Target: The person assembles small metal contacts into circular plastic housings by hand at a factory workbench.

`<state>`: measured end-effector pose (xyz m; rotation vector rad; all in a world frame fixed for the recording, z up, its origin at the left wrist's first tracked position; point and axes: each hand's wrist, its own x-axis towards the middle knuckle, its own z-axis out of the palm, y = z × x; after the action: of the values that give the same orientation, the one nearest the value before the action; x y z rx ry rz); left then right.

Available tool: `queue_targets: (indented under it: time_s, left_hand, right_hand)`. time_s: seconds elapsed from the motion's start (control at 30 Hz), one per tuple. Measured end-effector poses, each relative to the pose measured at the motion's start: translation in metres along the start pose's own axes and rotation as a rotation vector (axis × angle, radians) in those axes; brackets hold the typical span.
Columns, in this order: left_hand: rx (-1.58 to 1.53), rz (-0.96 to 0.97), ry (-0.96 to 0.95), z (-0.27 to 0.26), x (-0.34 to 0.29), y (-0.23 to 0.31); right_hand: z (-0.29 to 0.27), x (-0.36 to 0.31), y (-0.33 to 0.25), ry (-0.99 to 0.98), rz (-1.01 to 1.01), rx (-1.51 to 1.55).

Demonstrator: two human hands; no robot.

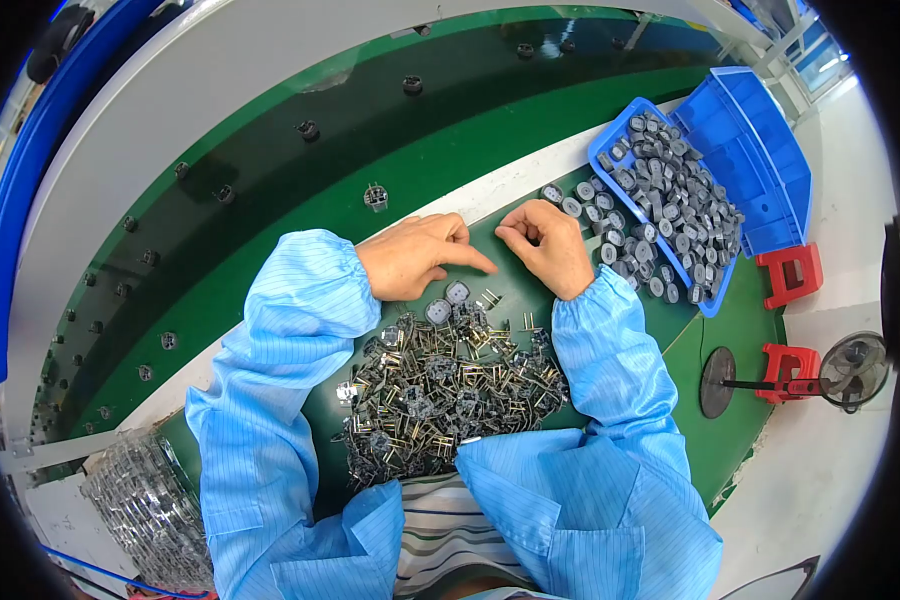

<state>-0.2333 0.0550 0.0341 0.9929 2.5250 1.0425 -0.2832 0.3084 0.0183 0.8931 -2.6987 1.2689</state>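
Observation:
My left hand [420,256] hovers over the green tabletop with its index finger stretched out toward the right; nothing shows in its grasp. My right hand [552,246] is just across from it, fingers curled in and thumb against the index finger; whatever it may hold is hidden. Below both hands spreads a heap of small black plug parts with brass-coloured metal pins [440,385]. At the heap's top edge, close to my left hand, lie two grey round caps [438,311]. More loose grey caps [610,240] lie to the right of my right hand.
A blue bin [602,158] full of grey caps stands at the right, another blue bin [760,150] behind it. Beyond a white rail, a green conveyor belt [450,150] carries spaced plug parts [375,197]. Stacked clear trays [150,500], red stools [792,275] and a fan [854,370] flank the table.

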Motion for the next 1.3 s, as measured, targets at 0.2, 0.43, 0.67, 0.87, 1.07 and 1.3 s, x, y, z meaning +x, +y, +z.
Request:
queue_targets:
  time_s: [0.2,0.43,0.67,0.87,1.07,1.3]
  left_hand:
    - [0.014,0.207,-0.131,-0.004,-0.001,0.002]
    - [-0.061,0.022,0.034,-0.002,0.001,-0.007]
    - [-0.062,-0.125,0.101,0.0,0.002,-0.004]
    - [-0.013,-0.239,0.241,0.013,0.006,0.006]
    - [0.101,-0.094,0.428,0.03,0.011,0.002]
    - [0.063,-0.118,0.447,0.036,0.009,-0.002]
  right_hand:
    - [-0.013,0.0,0.008,-0.139,-0.112,0.039]
    - [-0.005,-0.004,-0.002,-0.359,-0.226,0.211]
    - [-0.015,-0.005,-0.013,-0.544,-0.15,0.344]
    - [-0.001,-0.002,0.002,-0.085,-0.063,0.072]
    - [0.0,-0.004,0.005,0.023,-0.026,-0.033]
    - [0.008,-0.001,-0.008,-0.049,-0.03,0.253]
